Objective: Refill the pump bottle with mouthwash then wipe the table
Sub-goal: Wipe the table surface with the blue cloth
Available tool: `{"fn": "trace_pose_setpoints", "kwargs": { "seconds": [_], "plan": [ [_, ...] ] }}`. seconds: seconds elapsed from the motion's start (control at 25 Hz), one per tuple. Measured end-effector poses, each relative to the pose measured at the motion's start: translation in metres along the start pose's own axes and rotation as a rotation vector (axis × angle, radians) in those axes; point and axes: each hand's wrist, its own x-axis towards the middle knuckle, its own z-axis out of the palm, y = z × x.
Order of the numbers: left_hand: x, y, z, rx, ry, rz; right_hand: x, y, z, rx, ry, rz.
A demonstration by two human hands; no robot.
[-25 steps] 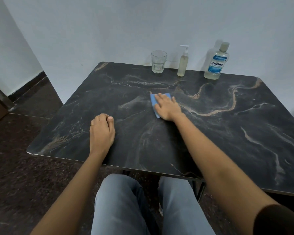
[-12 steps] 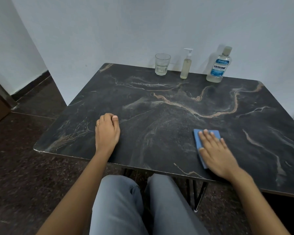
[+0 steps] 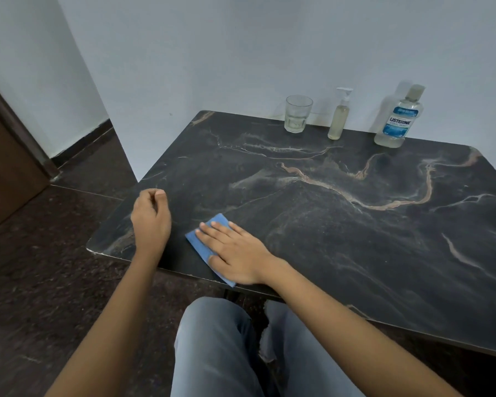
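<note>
My right hand lies flat, fingers spread, pressing a folded blue cloth onto the dark marble table near its front left edge. My left hand is curled into a loose fist just left of the cloth, resting on the table's front left corner and holding nothing. Along the back edge by the wall stand the slim pump bottle with pale liquid and the Listerine mouthwash bottle, capped and upright.
An empty drinking glass stands left of the pump bottle at the back edge. A white wall rises directly behind the table. My knees in jeans sit under the front edge. Dark floor and a brown door lie to the left.
My right hand slid the blue cloth from the table's middle to the front right, then leftward along the front edge toward my left hand. The view has shifted left.
</note>
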Motion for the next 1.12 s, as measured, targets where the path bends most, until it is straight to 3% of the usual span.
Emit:
{"fn": "trace_pose_setpoints", "kwargs": {
  "seconds": [0.12, 0.28, 0.4, 0.64, 0.8, 0.92, 1.12],
  "plan": [
    [0.020, -0.021, -0.015, 0.230, -0.127, 0.131, 0.064, 0.004, -0.006, 0.023, 0.001, 0.012],
    [0.028, -0.028, -0.019, 0.131, -0.040, -0.012, 0.116, 0.048, -0.025, 0.056, 0.009, 0.129],
    [0.026, -0.029, -0.017, 0.138, -0.046, -0.005, 0.119, 0.103, -0.040, 0.060, 0.066, 0.291],
    [0.026, -0.027, -0.017, 0.122, -0.044, -0.019, 0.002, 0.206, -0.050, 0.047, 0.178, 0.721],
    [0.025, -0.026, -0.016, 0.107, -0.044, -0.008, -0.099, 0.187, -0.034, 0.075, 0.191, 0.939],
    [0.024, -0.027, -0.012, 0.227, -0.106, 0.097, -0.114, 0.122, -0.012, -0.026, 0.131, 0.837],
    [0.019, -0.022, -0.008, 0.385, -0.215, 0.248, -0.061, 0.017, 0.015, -0.088, 0.116, 0.377]
  ]
}}
